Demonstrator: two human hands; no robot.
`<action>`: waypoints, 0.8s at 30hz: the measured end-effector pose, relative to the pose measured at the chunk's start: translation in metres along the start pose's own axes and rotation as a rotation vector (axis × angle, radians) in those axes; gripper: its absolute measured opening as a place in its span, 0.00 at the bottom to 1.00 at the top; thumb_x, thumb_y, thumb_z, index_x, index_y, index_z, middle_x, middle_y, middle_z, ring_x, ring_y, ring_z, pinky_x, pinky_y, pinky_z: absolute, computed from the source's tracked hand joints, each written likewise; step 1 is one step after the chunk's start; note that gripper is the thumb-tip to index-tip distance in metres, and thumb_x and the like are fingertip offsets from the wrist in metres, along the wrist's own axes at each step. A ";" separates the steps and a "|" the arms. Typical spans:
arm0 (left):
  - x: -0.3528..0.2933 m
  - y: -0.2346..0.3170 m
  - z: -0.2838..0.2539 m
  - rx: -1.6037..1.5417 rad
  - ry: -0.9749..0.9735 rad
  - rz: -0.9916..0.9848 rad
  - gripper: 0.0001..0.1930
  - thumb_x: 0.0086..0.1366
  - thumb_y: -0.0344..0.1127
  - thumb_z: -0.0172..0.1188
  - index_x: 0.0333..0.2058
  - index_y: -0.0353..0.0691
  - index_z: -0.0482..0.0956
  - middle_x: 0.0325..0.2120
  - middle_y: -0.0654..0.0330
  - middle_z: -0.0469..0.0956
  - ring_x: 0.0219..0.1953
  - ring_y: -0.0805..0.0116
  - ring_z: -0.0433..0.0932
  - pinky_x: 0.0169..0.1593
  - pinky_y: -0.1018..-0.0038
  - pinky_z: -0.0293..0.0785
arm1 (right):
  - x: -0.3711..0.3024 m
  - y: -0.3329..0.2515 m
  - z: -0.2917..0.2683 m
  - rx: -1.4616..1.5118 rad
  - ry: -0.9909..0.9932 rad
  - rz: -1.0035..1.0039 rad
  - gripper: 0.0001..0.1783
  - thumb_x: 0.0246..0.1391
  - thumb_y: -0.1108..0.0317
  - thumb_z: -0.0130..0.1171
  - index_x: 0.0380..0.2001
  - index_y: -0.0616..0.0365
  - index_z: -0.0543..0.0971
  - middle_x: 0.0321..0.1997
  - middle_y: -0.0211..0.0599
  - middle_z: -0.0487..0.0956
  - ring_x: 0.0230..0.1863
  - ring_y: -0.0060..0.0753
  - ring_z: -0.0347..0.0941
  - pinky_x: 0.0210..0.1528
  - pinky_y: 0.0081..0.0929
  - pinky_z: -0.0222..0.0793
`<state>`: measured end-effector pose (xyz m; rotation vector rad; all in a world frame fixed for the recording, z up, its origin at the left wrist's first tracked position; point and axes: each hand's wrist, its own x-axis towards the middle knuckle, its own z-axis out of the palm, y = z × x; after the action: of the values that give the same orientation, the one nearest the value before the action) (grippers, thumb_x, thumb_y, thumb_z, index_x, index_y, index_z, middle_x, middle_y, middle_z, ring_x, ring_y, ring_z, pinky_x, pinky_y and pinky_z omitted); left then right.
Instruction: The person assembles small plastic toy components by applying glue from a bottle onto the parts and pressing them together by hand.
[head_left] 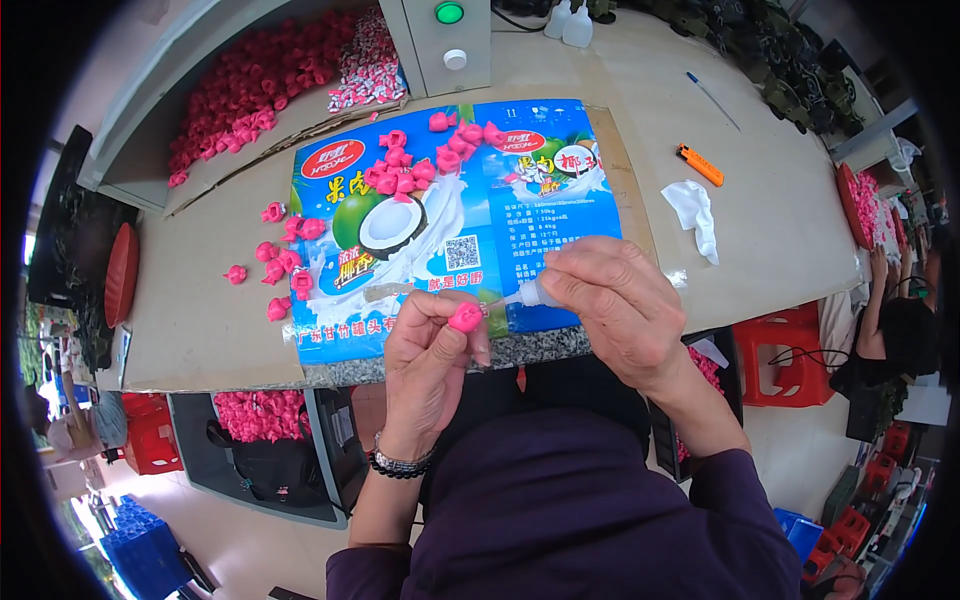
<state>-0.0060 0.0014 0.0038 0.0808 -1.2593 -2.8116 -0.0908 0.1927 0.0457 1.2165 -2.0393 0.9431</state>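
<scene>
My left hand (425,345) pinches a small pink plastic piece (466,318) between thumb and fingers, just above the table's front edge. In my right hand (625,305) is a small white squeeze bottle (537,292), tilted so its thin nozzle points left toward the pink piece. Whether the tip touches the piece I cannot tell. Beneath both hands lies a blue printed cardboard sheet (540,319). Several similar pink pieces (400,180) are clustered on its far part, and more pink pieces (285,262) lie along its left edge.
Back left, an opening holds a heap of pink pieces (240,95) beside small silver-and-pink parts (368,62). A grey box with a green button (450,13) stands behind. Rightward lie a white tissue (692,215), an orange lighter-like object (700,165) and a pen (712,98).
</scene>
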 end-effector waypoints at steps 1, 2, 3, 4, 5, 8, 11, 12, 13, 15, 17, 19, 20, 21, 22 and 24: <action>0.000 -0.001 0.000 0.017 0.006 0.027 0.07 0.65 0.29 0.57 0.39 0.36 0.70 0.38 0.56 0.74 0.30 0.72 0.73 0.34 0.76 0.72 | 0.000 0.000 0.000 -0.001 0.003 -0.002 0.13 0.38 0.82 0.67 0.32 0.63 0.81 0.36 0.40 0.81 0.37 0.38 0.78 0.38 0.29 0.76; 0.000 -0.002 -0.001 0.034 0.011 0.053 0.07 0.65 0.29 0.58 0.39 0.36 0.70 0.39 0.55 0.74 0.30 0.72 0.73 0.34 0.76 0.72 | 0.000 0.000 0.000 -0.001 0.003 -0.002 0.13 0.38 0.82 0.67 0.32 0.63 0.81 0.36 0.40 0.81 0.37 0.38 0.78 0.38 0.29 0.76; 0.001 -0.003 -0.003 0.034 0.012 0.053 0.07 0.65 0.29 0.58 0.39 0.36 0.70 0.39 0.55 0.74 0.30 0.72 0.73 0.34 0.76 0.72 | 0.000 -0.001 0.000 -0.002 0.005 -0.002 0.13 0.38 0.81 0.67 0.32 0.63 0.82 0.36 0.40 0.81 0.37 0.38 0.78 0.38 0.29 0.76; 0.001 -0.005 -0.006 0.069 0.004 0.095 0.07 0.64 0.28 0.59 0.39 0.36 0.71 0.40 0.55 0.73 0.31 0.72 0.74 0.35 0.76 0.72 | 0.000 -0.001 -0.001 -0.004 0.007 -0.002 0.13 0.38 0.81 0.67 0.32 0.63 0.82 0.36 0.40 0.81 0.37 0.38 0.78 0.38 0.29 0.76; 0.002 -0.006 -0.008 0.105 -0.003 0.138 0.08 0.64 0.27 0.59 0.39 0.36 0.71 0.41 0.55 0.73 0.31 0.72 0.74 0.35 0.76 0.73 | 0.000 -0.002 -0.001 -0.003 0.006 -0.002 0.13 0.38 0.81 0.67 0.32 0.63 0.82 0.36 0.40 0.81 0.37 0.38 0.78 0.38 0.29 0.76; 0.000 -0.007 -0.009 0.113 0.025 0.173 0.09 0.62 0.25 0.60 0.39 0.35 0.71 0.43 0.55 0.72 0.33 0.71 0.75 0.37 0.75 0.75 | 0.000 -0.002 0.001 0.003 0.016 0.005 0.13 0.38 0.81 0.67 0.32 0.63 0.82 0.36 0.40 0.81 0.37 0.39 0.79 0.39 0.30 0.76; 0.000 -0.007 -0.009 0.109 0.024 0.175 0.10 0.61 0.24 0.61 0.39 0.35 0.71 0.43 0.55 0.72 0.35 0.71 0.76 0.38 0.74 0.76 | -0.002 -0.001 0.003 -0.011 0.038 -0.026 0.14 0.36 0.76 0.66 0.32 0.62 0.82 0.36 0.38 0.80 0.37 0.39 0.78 0.36 0.30 0.74; 0.000 -0.006 -0.008 0.110 0.025 0.176 0.10 0.61 0.24 0.61 0.39 0.35 0.71 0.43 0.55 0.72 0.35 0.71 0.76 0.38 0.74 0.76 | -0.002 -0.001 0.004 -0.003 0.039 -0.025 0.14 0.36 0.75 0.66 0.32 0.62 0.82 0.36 0.38 0.80 0.37 0.38 0.78 0.36 0.30 0.74; -0.001 -0.006 -0.008 0.105 0.023 0.179 0.10 0.61 0.24 0.61 0.39 0.35 0.71 0.43 0.55 0.72 0.35 0.71 0.76 0.38 0.74 0.76 | -0.002 -0.002 0.005 0.006 0.041 -0.025 0.14 0.36 0.75 0.66 0.32 0.62 0.82 0.36 0.38 0.80 0.37 0.38 0.78 0.36 0.30 0.74; -0.001 -0.006 -0.008 0.101 0.022 0.182 0.10 0.61 0.24 0.61 0.39 0.35 0.71 0.43 0.55 0.71 0.35 0.71 0.76 0.38 0.74 0.76 | -0.003 -0.001 0.006 0.006 0.042 -0.024 0.14 0.36 0.75 0.66 0.32 0.62 0.82 0.36 0.38 0.80 0.37 0.38 0.78 0.36 0.30 0.74; -0.001 -0.006 -0.008 0.104 0.029 0.178 0.09 0.61 0.24 0.61 0.39 0.35 0.71 0.43 0.55 0.71 0.35 0.71 0.76 0.38 0.74 0.76 | -0.002 -0.001 0.006 0.007 0.043 -0.024 0.13 0.36 0.75 0.67 0.32 0.62 0.82 0.36 0.38 0.80 0.37 0.38 0.78 0.36 0.30 0.74; 0.000 -0.007 -0.008 0.096 0.027 0.170 0.09 0.62 0.25 0.61 0.39 0.35 0.71 0.43 0.55 0.71 0.34 0.71 0.76 0.38 0.74 0.75 | -0.001 -0.001 0.002 -0.001 0.007 0.000 0.14 0.38 0.82 0.66 0.33 0.63 0.81 0.36 0.40 0.81 0.37 0.40 0.79 0.38 0.31 0.76; 0.001 -0.008 -0.009 0.089 0.028 0.163 0.08 0.62 0.25 0.60 0.38 0.36 0.71 0.42 0.55 0.72 0.34 0.71 0.76 0.37 0.75 0.75 | -0.002 0.001 0.001 -0.005 0.006 0.000 0.14 0.38 0.82 0.66 0.33 0.63 0.81 0.36 0.40 0.81 0.37 0.40 0.79 0.38 0.31 0.76; 0.002 -0.008 -0.009 0.088 0.026 0.165 0.08 0.62 0.25 0.60 0.38 0.36 0.71 0.42 0.55 0.72 0.34 0.71 0.76 0.37 0.75 0.75 | -0.002 0.006 0.001 0.015 0.014 0.017 0.15 0.38 0.82 0.66 0.35 0.62 0.81 0.37 0.40 0.81 0.38 0.40 0.79 0.39 0.31 0.76; 0.002 -0.008 -0.009 0.071 0.020 0.146 0.08 0.62 0.26 0.60 0.38 0.36 0.71 0.42 0.56 0.72 0.34 0.72 0.76 0.37 0.75 0.74 | -0.001 0.009 0.001 0.034 0.021 0.034 0.17 0.39 0.82 0.66 0.37 0.62 0.80 0.37 0.41 0.81 0.38 0.39 0.79 0.39 0.30 0.75; 0.001 -0.009 -0.009 0.051 0.009 0.130 0.07 0.63 0.26 0.60 0.38 0.37 0.71 0.42 0.56 0.72 0.34 0.72 0.75 0.36 0.76 0.73 | 0.004 0.014 0.002 0.077 0.023 0.185 0.18 0.39 0.82 0.66 0.38 0.62 0.80 0.38 0.41 0.81 0.39 0.39 0.78 0.40 0.30 0.75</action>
<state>-0.0063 0.0003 -0.0091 0.0135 -1.2852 -2.6670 -0.1050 0.1943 0.0437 1.0644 -2.1424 1.1265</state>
